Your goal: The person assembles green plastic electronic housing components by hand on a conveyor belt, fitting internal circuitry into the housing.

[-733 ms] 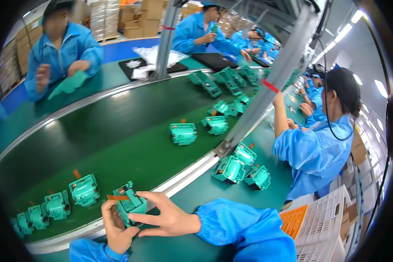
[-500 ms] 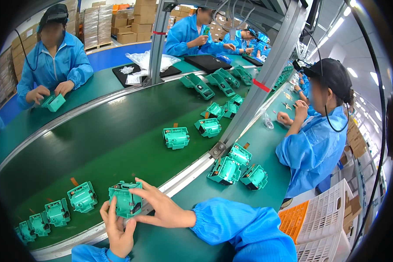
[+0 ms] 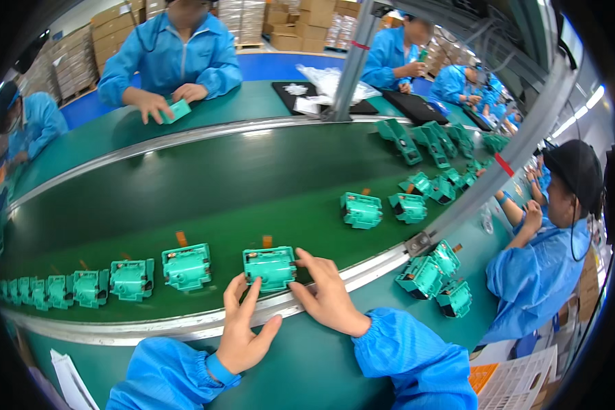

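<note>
A green plastic motor-like housing (image 3: 269, 268) rests level on the belt near its front rail, an orange tab standing up at its back. My left hand (image 3: 244, 328) has its fingertips against the housing's lower left edge, its thumb held apart. On the other side, my right hand (image 3: 328, 292) grips the right edge with the index finger above and the thumb below. Between them the two hands hold the housing. Just left of it sits a similar housing (image 3: 186, 266), first of a row of several running to the far left.
The dark green belt (image 3: 205, 184) is bounded in front by a metal rail (image 3: 369, 272). More housings (image 3: 422, 277) lie on the near bench at right, beside a metal post (image 3: 499, 171). Co-workers (image 3: 540, 273) sit at right and across the belt. White papers (image 3: 72, 383) lie at lower left.
The housing has gone from being tilted in my hands to resting level on the belt, in line with the row. My left thumb has spread away. The view has swung left.
</note>
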A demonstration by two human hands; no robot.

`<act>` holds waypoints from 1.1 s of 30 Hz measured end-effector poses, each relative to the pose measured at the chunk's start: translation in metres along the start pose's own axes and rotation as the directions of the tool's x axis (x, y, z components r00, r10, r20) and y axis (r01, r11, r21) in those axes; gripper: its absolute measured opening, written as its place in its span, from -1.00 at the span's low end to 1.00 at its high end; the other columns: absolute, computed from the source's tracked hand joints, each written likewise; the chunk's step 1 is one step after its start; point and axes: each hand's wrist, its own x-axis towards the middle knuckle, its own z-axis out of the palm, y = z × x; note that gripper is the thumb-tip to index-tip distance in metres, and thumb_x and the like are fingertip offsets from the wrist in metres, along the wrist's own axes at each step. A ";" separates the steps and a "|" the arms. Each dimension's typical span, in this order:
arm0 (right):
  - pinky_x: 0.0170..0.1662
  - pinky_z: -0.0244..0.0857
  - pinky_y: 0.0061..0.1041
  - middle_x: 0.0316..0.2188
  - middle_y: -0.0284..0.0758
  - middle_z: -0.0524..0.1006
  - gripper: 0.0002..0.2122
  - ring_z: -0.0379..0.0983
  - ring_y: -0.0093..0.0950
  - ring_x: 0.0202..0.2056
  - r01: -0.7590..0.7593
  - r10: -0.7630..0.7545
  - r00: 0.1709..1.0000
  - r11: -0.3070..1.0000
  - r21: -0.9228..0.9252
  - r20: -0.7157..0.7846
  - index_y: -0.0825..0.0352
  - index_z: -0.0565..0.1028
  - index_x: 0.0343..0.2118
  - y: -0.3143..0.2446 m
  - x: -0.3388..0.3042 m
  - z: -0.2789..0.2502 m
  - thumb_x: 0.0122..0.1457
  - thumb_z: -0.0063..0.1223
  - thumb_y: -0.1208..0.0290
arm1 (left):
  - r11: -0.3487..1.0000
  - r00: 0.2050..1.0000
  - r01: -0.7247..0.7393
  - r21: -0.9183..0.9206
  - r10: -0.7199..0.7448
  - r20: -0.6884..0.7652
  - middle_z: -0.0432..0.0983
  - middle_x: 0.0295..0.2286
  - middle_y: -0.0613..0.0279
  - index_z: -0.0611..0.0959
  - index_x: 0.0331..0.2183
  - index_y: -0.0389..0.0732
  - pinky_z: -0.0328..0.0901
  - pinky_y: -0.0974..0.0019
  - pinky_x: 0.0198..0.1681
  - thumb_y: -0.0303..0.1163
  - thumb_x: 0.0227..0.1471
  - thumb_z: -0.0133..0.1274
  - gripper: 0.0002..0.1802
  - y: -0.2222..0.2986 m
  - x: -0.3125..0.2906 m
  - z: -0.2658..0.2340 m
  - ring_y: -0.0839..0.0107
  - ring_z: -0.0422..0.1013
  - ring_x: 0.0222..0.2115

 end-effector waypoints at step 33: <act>0.05 -0.01 -0.25 0.03 0.01 0.08 -0.29 -0.03 -0.09 0.06 -0.066 -0.003 0.973 0.955 -0.291 -0.229 0.31 0.13 0.02 0.024 0.031 0.004 -0.24 0.26 0.42 | 0.994 0.998 0.044 -0.095 -0.041 0.042 0.13 -0.16 0.10 0.31 -0.08 -0.28 0.20 0.29 -0.07 -0.59 -0.16 0.02 -0.49 -0.017 -0.018 -0.041 0.31 0.23 -0.15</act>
